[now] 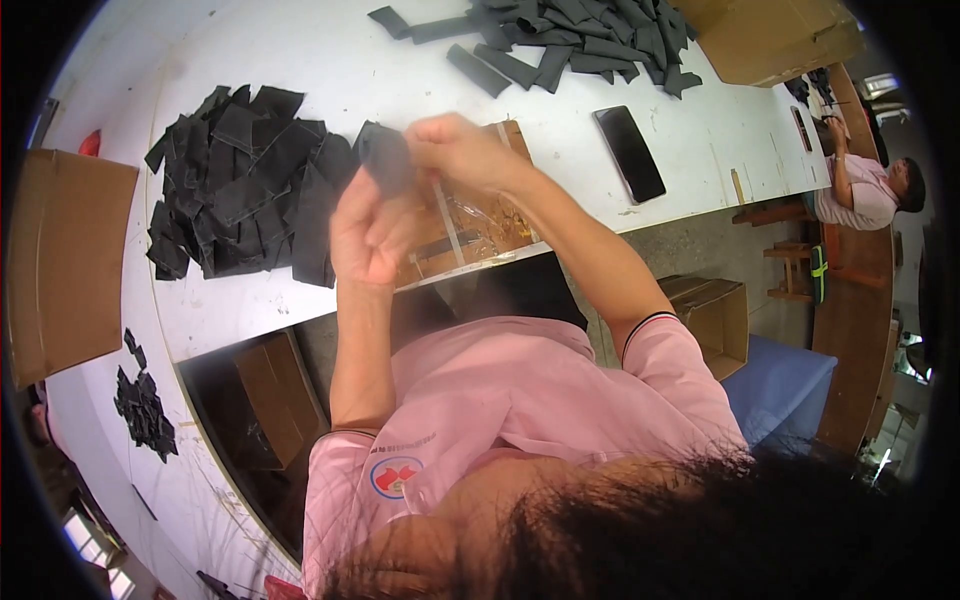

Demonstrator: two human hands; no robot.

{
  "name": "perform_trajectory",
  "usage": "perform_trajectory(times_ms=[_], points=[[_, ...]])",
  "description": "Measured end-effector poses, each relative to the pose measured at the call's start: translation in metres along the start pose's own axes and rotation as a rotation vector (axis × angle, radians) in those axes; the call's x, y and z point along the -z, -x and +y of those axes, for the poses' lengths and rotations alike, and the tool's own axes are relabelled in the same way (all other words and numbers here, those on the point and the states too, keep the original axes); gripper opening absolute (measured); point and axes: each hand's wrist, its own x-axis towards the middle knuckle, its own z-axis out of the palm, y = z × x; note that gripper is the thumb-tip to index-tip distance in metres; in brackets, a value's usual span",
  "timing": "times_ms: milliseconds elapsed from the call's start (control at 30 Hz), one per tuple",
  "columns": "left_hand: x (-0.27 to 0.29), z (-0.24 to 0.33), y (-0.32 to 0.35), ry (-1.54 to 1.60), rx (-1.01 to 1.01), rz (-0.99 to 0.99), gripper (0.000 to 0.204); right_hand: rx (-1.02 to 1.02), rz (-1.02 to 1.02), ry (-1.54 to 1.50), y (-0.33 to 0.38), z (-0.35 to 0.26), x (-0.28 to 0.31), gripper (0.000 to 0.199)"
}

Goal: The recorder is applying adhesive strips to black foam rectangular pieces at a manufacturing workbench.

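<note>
Both of my hands are raised over the near part of the white table, at a small dark grey fabric piece (383, 152). My left hand (368, 232) is closed on its lower part, the fingers curled and slightly blurred. My right hand (455, 150) pinches its right side between thumb and fingers. Just left of my hands lies a heap of flat dark fabric pieces (235, 185) with visible stitching lines. Farther off, at the back of the table, is a pile of folded, tube-like dark fabric pieces (590, 40). Beneath my hands is a brown board (490, 215) with clear tape on it.
A black phone (629, 154) lies right of my right arm. Cardboard boxes stand at the back right (775, 40) and far left (70, 265). An open box (708, 318) and a blue bin (780, 390) are below the table's right. Another person (860, 190) works at the far right.
</note>
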Motion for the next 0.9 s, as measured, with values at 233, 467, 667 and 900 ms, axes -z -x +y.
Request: perform_trajectory(times_ms=[233, 467, 667, 900], points=[[-0.026, -0.006, -0.008, -1.393, -0.761, 0.204, 0.032, 0.046, 0.140, 0.180, 0.002, 0.012, 0.007, 0.017], [-0.035, -0.010, -0.003, -0.761, -0.781, 0.149, 0.011, 0.637, 0.224, 1.155, 0.025, -0.047, -0.019, 0.022], [-0.002, -0.012, -0.013, -0.825, -0.522, 0.151, 0.013, 0.552, 0.148, 1.138, 0.022, 0.006, 0.003, 0.025], [-0.053, -0.004, -0.026, -1.574, -0.076, 0.221, 0.007, 0.649, 0.143, 0.960, 0.030, 0.009, 0.001, 0.019]])
